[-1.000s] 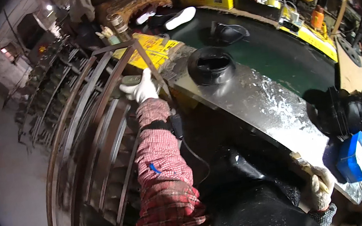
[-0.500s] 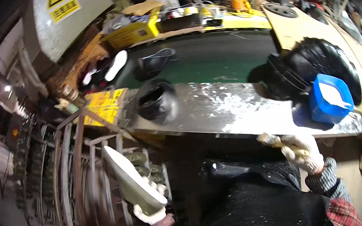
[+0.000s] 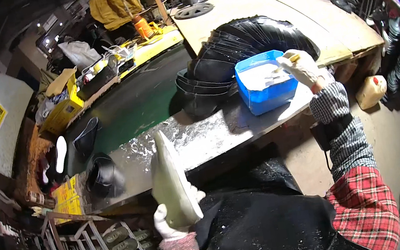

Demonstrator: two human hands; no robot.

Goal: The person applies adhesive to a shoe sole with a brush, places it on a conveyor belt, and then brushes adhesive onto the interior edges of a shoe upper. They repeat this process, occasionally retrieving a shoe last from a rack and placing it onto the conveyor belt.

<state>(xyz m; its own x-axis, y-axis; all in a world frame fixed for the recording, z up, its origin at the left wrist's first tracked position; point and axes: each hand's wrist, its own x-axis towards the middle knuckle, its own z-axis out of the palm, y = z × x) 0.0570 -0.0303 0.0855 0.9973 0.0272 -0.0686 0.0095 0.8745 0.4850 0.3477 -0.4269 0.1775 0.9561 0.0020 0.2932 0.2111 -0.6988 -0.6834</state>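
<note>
My left hand, in a white knit glove, grips a pale green shoe sole by its lower end. The sole stands nearly upright in front of the metal-topped bench, its side toward me. My right hand, gloved too, is closed on a brush with a yellowish handle. It is at the right rim of a blue plastic tub. White liquid fills the tub, and the brush's lower end is over or in it; the fingers partly hide it.
Nested black shoe uppers curve behind the tub. A green conveyor belt runs beyond the metal ledge. Black uppers and a white sole lie at left. A metal rack holds soles below. A beige jug stands right.
The view has swung right. My right hand has risen from the bench's front edge to the blue tub with the brush. My left hand keeps the sole, now turned more upright and nearer the bench.
</note>
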